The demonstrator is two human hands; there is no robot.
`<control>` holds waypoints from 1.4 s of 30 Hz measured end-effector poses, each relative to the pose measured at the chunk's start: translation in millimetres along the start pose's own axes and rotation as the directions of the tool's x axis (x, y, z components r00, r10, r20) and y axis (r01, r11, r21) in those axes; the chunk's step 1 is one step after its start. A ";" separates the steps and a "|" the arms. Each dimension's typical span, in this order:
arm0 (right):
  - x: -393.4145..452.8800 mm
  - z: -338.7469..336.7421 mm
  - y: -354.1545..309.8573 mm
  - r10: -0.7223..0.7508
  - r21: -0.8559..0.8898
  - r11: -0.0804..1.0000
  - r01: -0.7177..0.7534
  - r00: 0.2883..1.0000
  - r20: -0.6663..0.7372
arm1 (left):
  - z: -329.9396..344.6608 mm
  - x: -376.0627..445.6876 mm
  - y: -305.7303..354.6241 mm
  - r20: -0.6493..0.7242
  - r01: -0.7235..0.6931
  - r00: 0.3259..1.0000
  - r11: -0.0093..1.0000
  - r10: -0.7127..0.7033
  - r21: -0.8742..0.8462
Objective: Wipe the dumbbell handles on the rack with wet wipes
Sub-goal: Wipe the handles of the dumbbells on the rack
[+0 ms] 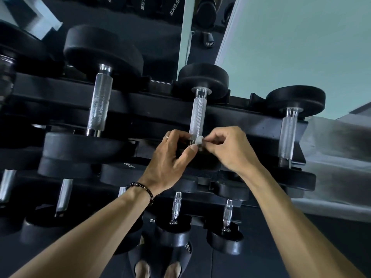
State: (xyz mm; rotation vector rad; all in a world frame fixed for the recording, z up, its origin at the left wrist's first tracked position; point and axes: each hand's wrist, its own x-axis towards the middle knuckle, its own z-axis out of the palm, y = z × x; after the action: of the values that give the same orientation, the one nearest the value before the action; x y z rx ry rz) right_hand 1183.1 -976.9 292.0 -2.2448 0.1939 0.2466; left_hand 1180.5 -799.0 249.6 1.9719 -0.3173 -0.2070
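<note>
Gym rack (251,121) is carrying dumbbells. Both hands, left hand (170,155) and right hand (226,147), are pinching a small wet wipe (199,141) at the middle handle (197,115) base. Wipe looks limp and light; knurled handle is rigid and grippy, so wrapping around mid-handle looks best.

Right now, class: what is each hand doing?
Left hand: fingers pinch the wet wipe at the dumbbell handle.
Right hand: fingers pinch the same wipe.

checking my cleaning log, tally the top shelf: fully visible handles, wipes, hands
knurled silver dumbbell handles: 3
small white wet wipe: 1
bare hands, left hand and right hand: 2
total: 6
</note>
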 end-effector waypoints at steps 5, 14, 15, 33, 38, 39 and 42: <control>33.2 -3.1 -11.9 -0.023 0.114 0.992 0.052 0.970 -0.243 | -0.8 0.4 1.9 0.007 0.018 1.000 1.000 -0.018 0.000; 7.6 2.7 1.1 0.014 0.157 0.988 0.001 0.995 -0.098 | 0.1 -0.7 1.5 0.007 0.017 1.000 1.000 -0.017 -0.009; 18.2 3.3 -2.1 0.016 0.181 0.983 0.016 0.985 -0.173 | -0.4 -1.0 3.0 0.016 0.032 0.999 0.999 -0.032 -0.013; 69.7 13.6 -14.2 0.155 0.343 0.939 -0.004 0.897 -0.413 | 2.6 1.9 1.8 -0.033 0.052 0.998 0.998 -0.052 -0.026; 4.2 9.1 0.2 0.130 0.207 0.971 -0.117 0.990 -0.054 | 3.6 2.3 1.5 -0.040 0.036 0.999 0.999 -0.036 -0.002; 5.3 7.2 -2.1 0.124 0.233 0.966 -0.108 0.991 -0.053 | 3.8 2.3 1.6 -0.043 0.034 0.999 0.999 -0.034 0.000; 32.1 7.5 -10.6 0.161 0.382 0.920 -0.082 0.970 -0.182 | 3.9 2.4 1.1 -0.039 0.040 0.998 0.999 -0.040 -0.003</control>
State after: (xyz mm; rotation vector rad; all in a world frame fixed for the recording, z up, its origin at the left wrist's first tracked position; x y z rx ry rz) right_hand 1215.7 -966.2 287.5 -1.8772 0.4574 0.0311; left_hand 1181.6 -803.5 249.0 1.9793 -0.2521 -0.1937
